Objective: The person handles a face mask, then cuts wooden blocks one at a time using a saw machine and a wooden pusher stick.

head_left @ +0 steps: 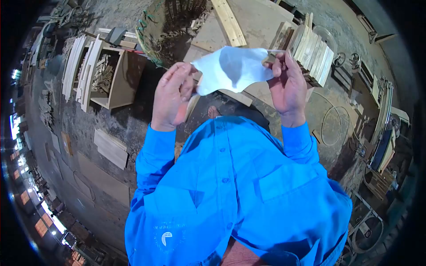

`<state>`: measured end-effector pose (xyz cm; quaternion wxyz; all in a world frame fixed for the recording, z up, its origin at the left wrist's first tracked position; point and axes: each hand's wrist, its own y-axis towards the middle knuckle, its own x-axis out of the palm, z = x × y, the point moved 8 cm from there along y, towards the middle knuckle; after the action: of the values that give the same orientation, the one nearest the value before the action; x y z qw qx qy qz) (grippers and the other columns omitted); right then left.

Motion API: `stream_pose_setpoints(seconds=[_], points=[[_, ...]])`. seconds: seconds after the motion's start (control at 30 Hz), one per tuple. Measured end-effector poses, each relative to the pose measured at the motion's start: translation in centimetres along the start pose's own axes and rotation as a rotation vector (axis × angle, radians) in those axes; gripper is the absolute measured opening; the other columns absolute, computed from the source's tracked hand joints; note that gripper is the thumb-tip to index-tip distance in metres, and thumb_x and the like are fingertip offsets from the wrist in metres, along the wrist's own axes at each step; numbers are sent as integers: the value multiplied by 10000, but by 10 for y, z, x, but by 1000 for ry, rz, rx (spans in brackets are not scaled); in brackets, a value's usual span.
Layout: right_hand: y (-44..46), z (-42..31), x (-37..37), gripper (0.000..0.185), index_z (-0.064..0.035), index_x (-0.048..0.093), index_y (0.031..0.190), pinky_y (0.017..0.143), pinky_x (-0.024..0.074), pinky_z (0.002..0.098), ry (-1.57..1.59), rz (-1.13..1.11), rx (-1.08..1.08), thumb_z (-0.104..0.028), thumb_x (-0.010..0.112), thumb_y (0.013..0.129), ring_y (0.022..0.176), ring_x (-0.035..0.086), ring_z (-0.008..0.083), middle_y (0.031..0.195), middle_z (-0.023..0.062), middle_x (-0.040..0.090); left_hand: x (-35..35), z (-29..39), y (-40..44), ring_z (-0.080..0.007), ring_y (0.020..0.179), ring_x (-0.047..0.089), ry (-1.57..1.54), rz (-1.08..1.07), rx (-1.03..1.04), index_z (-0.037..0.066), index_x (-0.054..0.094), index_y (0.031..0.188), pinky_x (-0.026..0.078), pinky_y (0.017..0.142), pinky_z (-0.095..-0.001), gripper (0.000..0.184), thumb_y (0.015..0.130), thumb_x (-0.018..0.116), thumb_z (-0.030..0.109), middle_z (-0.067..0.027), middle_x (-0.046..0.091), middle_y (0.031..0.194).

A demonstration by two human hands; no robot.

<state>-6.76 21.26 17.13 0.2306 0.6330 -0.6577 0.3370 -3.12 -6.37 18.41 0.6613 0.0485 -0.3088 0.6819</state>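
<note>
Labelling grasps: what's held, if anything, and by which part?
A white mask-shaped piece, held at opposite ends: left hand at its left end, right hand at its right end. Exact fingertip contact can't be told.

The left hand (174, 91) and right hand (289, 86) hold a white face mask (235, 68) between them, before a blue shirt (239, 177).
</note>
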Motion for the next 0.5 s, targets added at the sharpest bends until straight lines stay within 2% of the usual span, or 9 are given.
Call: stream_pose_setpoints(seconds=[0.07,0.1,0.17,0.33,0.47,0.5], points=[[-1,4,-2,314,4,656,1130,953,530,419,4,39,76,-265,494,1119,920,678,254,779,50,617,-4,-5,0,-30,556,297,-61,5,-22,21,642,1043,249,523,-218,216,1084,570,221,72,376,650],[1,4,-5,314,4,656,1130,953,530,419,-2,41,74,-265,494,1119,920,678,254,779,50,617,-5,-5,2,-30,554,293,-116,6,-18,20,643,1051,222,508,-221,219,1084,566,222,71,380,652],[1,10,-7,315,-12,646,1137,958,526,428,89,9,113,-286,493,1119,1028,691,297,799,59,633,-11,-6,2,-31,553,290,-74,15,-44,22,644,1060,239,522,-217,233,1089,559,237,70,373,650],[0,21,-18,305,-22,641,1134,957,525,423,125,90,182,-289,495,1119,1037,691,300,813,64,644,-10,-9,2,-33,551,287,-101,6,-86,40,650,1085,292,569,-205,225,1087,573,251,76,353,653],[-6,20,-26,306,-10,646,1106,908,541,401,71,52,156,-280,504,1116,957,697,276,822,63,647,-4,-9,-3,-1,556,272,2,40,-61,67,650,1112,244,527,-189,205,1089,582,259,107,357,665],[-9,20,-26,304,-7,648,1093,889,546,391,25,7,153,-278,511,1114,925,698,264,826,61,649,-3,-5,-3,7,579,331,81,38,-5,58,652,1124,289,541,-183,174,1078,602,218,102,433,703]])
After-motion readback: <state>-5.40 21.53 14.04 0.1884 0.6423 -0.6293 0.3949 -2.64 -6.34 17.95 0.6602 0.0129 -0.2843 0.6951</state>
